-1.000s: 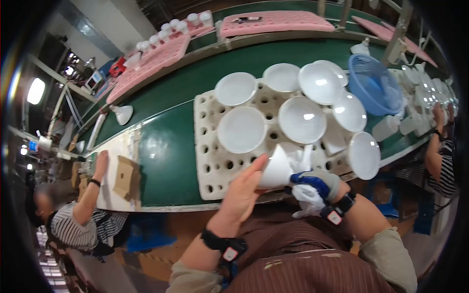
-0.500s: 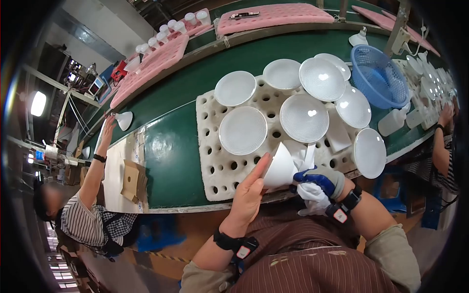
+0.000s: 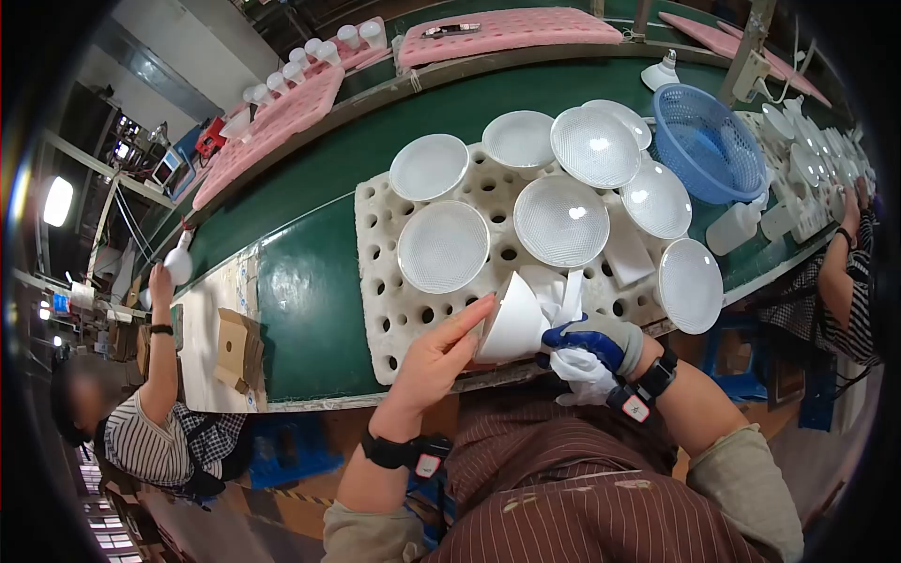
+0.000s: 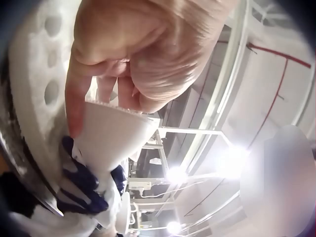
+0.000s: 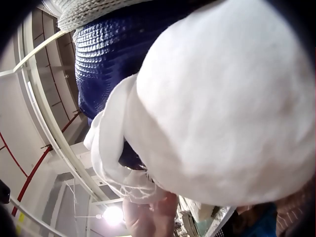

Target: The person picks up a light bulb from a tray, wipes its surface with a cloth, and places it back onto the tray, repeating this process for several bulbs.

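A white, cone-shaped reflector bulb lies tilted between both hands at the front edge of the foam board. My bare left hand holds it by its wide end, the fingers bent over the rim in the left wrist view. On the narrow end, my right hand, in a grey and blue glove, grips the bulb through a white cloth. That cloth fills much of the right wrist view and hides the bulb there. The bulb's base is hidden by glove and cloth.
Several similar bulbs stand face up on the holed board, one bulb at its right edge. Beyond are a blue basket and a white bottle. An open cardboard box stands left, near another person's arm. Pink foam boards lie behind.
Both hands keep hold of the bulb, with little change in its tilt. The person at left has reached out to the bulb at the back left and now has a hand on it.
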Motion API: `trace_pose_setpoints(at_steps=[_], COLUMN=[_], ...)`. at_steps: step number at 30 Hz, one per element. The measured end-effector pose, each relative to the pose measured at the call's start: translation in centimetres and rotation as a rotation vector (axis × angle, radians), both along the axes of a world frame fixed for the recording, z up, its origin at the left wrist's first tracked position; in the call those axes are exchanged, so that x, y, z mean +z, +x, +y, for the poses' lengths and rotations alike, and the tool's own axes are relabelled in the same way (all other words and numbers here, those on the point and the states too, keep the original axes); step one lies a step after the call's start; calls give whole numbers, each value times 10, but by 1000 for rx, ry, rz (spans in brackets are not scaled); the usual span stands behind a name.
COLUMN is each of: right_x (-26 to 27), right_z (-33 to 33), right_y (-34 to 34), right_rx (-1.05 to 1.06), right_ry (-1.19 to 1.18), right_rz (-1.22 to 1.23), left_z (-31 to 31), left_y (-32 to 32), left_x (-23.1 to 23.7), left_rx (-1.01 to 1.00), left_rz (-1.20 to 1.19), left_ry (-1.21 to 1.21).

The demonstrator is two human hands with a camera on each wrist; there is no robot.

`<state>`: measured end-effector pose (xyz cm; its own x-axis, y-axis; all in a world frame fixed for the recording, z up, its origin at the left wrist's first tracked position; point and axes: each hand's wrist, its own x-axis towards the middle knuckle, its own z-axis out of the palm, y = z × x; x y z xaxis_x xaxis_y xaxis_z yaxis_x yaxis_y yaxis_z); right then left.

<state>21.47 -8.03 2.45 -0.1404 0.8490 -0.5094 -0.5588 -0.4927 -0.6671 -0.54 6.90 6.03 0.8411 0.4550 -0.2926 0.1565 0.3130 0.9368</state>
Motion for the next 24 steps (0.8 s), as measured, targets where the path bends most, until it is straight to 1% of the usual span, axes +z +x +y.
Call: trace_pose_setpoints(at_steps=[2,3,5,6,7,8,9,10,11,12,13,14,15,17,18,20,21,23,24], right_x=[1,-1,3,10,14,15,15,16,14,9,4,-3,-10,-18,-20,-19,-15,-13,-13], right_z=[-2,-4,-3,-1,2,2,3,3,3,3,3,1,0,1,1,1,1,2,1], right_y=[-1,-1,-1,-1,-1,-2,-3,-3,-3,-2,-1,-1,-1,1,1,1,2,2,4], right_rx=[-5,25,50,19,-12,-14,-19,-23,-23,-22,-21,-20,-20,-23,-23,-24,-13,5,16], right_ry=[-4,273,547,292,36,32,60,88,86,31,-24,-25,12,57,77,97,55,17,6], right_rz=[-2,-246,-488,-248,-8,-8,-68,-129,-129,-63,2,1,-21,-43,-28,-13,1,10,17], left_z=[5,5,6,7,7,7,6,3,2,2,2,1,2,3,3,2,3,7,6], left_y=[-5,-6,-6,-5,-4,-3,-1,2,4,7,9,11,11,9,7,1,-2,-8,-10], left_x=[12,15,20,20,20,21,26,35,41,43,45,46,45,38,35,25,16,-2,-8], left_rx=[-95,-93,-121,-123,-137,-152,-154,-137,-121,-121,-113,-105,-104,-104,-105,-125,-124,-147,-142], left_rz=[54,56,87,87,87,87,87,140,192,191,218,245,241,173,173,60,61,-75,-78], left_ry=[124,125,219,217,291,363,361,264,166,164,88,13,15,-56,-52,71,70,243,243])
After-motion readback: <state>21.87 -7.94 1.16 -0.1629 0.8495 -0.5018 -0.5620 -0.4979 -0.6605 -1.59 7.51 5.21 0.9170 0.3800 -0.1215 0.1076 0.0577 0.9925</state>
